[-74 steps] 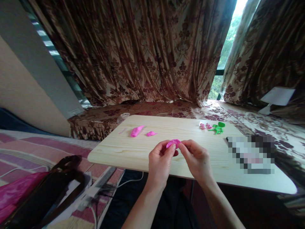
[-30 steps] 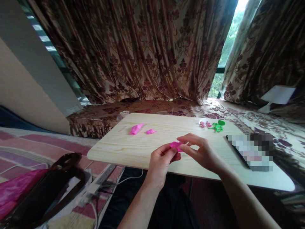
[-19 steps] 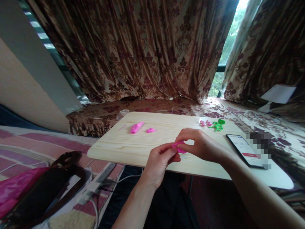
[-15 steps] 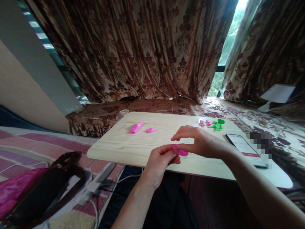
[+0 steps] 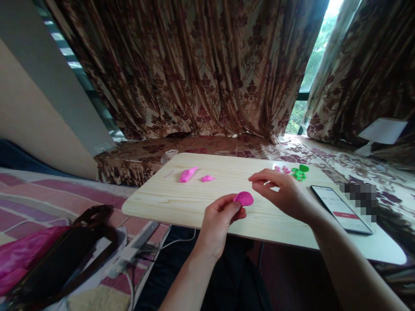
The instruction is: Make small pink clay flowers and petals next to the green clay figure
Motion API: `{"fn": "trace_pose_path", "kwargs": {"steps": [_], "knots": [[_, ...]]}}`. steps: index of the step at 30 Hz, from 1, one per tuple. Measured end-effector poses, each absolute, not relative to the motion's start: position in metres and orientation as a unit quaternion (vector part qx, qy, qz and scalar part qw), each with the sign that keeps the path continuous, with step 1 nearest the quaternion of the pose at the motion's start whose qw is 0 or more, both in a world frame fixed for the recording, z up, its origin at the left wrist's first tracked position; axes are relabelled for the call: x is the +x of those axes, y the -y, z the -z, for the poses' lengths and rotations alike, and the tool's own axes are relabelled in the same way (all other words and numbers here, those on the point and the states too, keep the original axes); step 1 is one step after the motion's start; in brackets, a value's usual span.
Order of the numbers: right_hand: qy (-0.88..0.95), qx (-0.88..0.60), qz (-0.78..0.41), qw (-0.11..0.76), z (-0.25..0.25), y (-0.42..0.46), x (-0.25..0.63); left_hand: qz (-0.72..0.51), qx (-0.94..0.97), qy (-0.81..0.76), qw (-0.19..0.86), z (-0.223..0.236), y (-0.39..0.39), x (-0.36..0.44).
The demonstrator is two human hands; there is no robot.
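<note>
Above the front part of the table, my left hand (image 5: 218, 222) pinches a flattened, rounded piece of pink modelling clay (image 5: 245, 198) between thumb and fingers. To its right, my right hand (image 5: 280, 190) hovers apart from the clay, fingers slightly bent and spread, with nothing visible in them. Farther back on the table lie a long pink clay lump (image 5: 187, 175) and a smaller pink clay piece (image 5: 208, 178). Beyond my right hand are small pink flower-like pieces (image 5: 285, 169) and green leaf-like pieces (image 5: 300, 172).
A phone (image 5: 342, 209) with a lit screen lies on the right of the wooden table (image 5: 155, 203). A bag (image 5: 65, 255) and a power strip (image 5: 136, 242) with cables rest on the bed at left. Behind are curtains (image 5: 207, 65) and a white lamp (image 5: 382, 131).
My right hand has drawn away to the right from the pink clay piece, which now shows its rounded face. My left hand still holds it. The view has shifted slightly.
</note>
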State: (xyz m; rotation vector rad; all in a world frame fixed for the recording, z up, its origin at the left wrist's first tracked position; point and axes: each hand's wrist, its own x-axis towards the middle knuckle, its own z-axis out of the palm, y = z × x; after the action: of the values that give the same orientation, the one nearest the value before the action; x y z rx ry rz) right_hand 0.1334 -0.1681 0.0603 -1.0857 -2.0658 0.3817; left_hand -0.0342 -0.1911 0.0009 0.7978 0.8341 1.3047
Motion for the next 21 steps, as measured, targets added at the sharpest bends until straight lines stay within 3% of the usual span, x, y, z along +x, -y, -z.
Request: {"fn": "trace_pose_path", "kwargs": {"steps": [10,15,21], "knots": [[0.735,-0.471,-0.172,0.456,-0.023,0.177,0.111,-0.600,0.353,-0.358,0.623,0.003,0.190,-0.029],[0.684,-0.453,-0.284,0.496,-0.019,0.181,0.114,-0.613,0.359,-0.357,0.607,0.005,0.188,-0.029],[0.669,-0.465,-0.295,0.499,-0.011,0.174,0.107,-0.612,0.369,-0.367,0.596,0.004,0.190,-0.027]]}}
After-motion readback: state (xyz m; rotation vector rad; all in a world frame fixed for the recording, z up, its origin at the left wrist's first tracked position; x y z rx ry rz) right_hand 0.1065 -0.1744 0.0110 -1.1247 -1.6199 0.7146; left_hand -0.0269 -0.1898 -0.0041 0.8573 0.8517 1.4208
